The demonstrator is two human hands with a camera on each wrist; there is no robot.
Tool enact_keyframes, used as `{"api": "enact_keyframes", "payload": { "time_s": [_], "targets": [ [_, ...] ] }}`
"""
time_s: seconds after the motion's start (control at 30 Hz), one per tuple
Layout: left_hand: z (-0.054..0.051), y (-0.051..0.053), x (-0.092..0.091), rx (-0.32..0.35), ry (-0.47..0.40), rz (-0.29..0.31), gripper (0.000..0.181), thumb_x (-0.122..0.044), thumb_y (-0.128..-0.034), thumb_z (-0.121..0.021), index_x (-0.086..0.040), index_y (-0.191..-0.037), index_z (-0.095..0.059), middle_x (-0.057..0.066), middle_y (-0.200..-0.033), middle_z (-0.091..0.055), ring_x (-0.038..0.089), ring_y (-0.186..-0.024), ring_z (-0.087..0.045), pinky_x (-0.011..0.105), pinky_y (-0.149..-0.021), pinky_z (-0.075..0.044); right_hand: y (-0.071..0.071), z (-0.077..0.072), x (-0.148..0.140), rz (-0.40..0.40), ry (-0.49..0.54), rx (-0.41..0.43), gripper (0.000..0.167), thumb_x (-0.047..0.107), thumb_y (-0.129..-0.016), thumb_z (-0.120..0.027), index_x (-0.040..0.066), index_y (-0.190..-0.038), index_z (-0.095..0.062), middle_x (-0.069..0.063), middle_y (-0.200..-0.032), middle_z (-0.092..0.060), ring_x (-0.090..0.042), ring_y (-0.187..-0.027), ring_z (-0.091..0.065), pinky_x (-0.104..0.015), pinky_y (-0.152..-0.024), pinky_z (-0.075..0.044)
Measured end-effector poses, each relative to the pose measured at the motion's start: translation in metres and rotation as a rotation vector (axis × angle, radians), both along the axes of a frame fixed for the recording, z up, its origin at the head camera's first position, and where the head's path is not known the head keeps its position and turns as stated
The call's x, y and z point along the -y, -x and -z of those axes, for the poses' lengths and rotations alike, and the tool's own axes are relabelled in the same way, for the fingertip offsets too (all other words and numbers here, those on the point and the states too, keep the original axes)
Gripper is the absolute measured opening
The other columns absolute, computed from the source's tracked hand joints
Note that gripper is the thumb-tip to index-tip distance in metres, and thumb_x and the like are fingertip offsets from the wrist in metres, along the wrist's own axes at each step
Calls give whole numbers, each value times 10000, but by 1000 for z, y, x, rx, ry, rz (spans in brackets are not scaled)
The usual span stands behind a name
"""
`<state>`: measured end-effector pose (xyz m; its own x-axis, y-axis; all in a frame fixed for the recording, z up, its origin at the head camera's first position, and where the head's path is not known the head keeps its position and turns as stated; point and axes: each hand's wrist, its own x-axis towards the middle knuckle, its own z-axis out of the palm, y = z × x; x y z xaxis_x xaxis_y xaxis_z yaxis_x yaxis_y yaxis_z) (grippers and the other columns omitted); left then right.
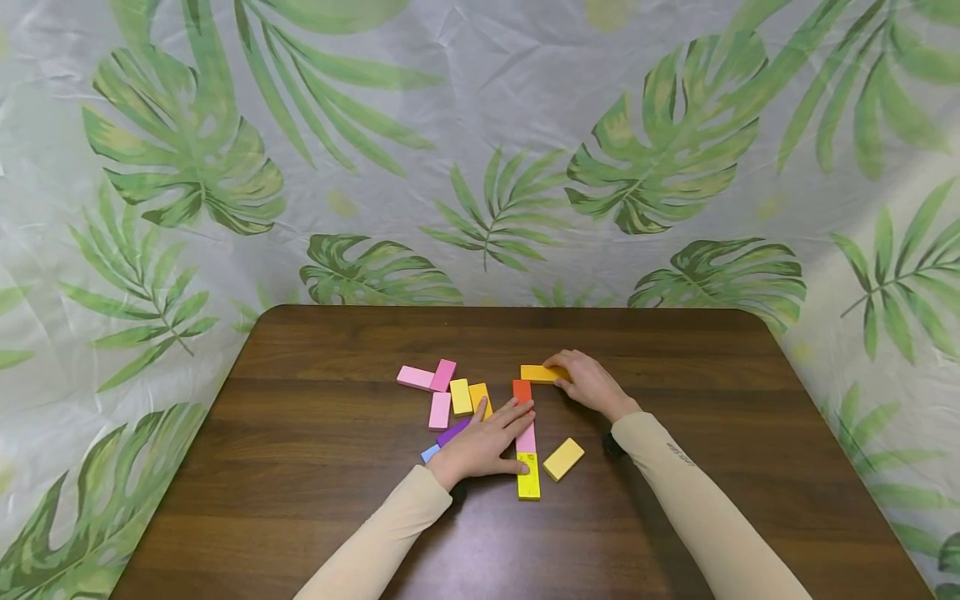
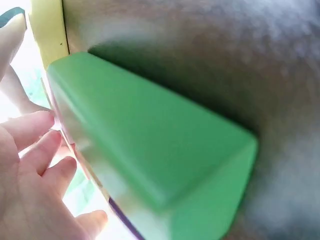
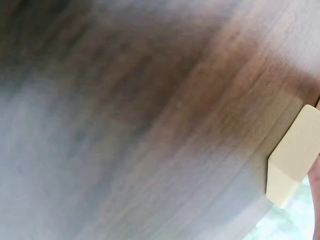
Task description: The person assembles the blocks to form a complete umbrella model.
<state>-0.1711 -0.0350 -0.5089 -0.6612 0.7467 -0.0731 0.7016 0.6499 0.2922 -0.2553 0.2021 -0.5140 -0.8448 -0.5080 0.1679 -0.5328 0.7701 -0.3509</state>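
In the head view, my left hand (image 1: 483, 446) lies palm down with fingers spread, fingertips on the column of a red block (image 1: 522, 390) and a pink block (image 1: 527, 439), thumb on a bright yellow block (image 1: 528, 483). My right hand (image 1: 592, 383) pinches the right end of an orange block (image 1: 537, 373), which lies crosswise at the column's far end. The left wrist view shows a green block (image 2: 150, 125) close up, with the left hand's fingers (image 2: 60, 172) beyond it. Only an edge of the right hand shows in the right wrist view, behind a pale yellow block (image 3: 295, 155).
A pale yellow block (image 1: 564, 459) lies right of the column. To the left are pink blocks (image 1: 440, 411), a yellow block (image 1: 461, 397), another orange block (image 1: 480, 397), a purple block (image 1: 453, 432) and a blue block (image 1: 430, 453). The brown table (image 1: 300, 500) meets a leaf-patterned cloth behind.
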Motion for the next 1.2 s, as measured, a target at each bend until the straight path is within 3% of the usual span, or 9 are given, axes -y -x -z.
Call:
{"api": "enact_keyframes", "payload": {
  "time_s": [0.3,0.63,0.87,1.2],
  "targets": [
    [-6,14,17,-26,-71,-59,641,-396,-934,-604,-84,-1457,-406,56,-1502,-363,240,-1412,-245,529,-1118,-150,-1,1,1,17,-24,22,290,47,-869,-692,25,-1154,-643,-108,-1093,-629,-276,-1013,-575,-455,-915,-454],
    [-9,28,50,-21,-86,-107,431,-207,-954,-593,-46,-1350,-540,85,-1418,-476,291,-1357,-353,586,-1077,-216,0,0,1,5,-26,4,284,39,-862,-697,21,-1142,-647,-108,-1081,-632,-275,-1009,-577,-446,-914,-454],
    [-9,30,54,-46,-80,-121,431,-199,-940,-612,-54,-1341,-555,79,-1401,-487,292,-1318,-394,602,-1026,-268,0,-1,1,9,-23,0,283,37,-856,-702,19,-1134,-649,-108,-1073,-632,-278,-1005,-578,-449,-912,-455],
    [-9,34,52,-104,-53,-195,394,-212,-893,-673,-84,-1263,-627,47,-1266,-552,253,-1117,-460,433,-820,-332,0,-1,1,12,-22,8,282,34,-858,-700,23,-1135,-650,-103,-1080,-632,-276,-1018,-576,-449,-919,-454]
  ]
}}
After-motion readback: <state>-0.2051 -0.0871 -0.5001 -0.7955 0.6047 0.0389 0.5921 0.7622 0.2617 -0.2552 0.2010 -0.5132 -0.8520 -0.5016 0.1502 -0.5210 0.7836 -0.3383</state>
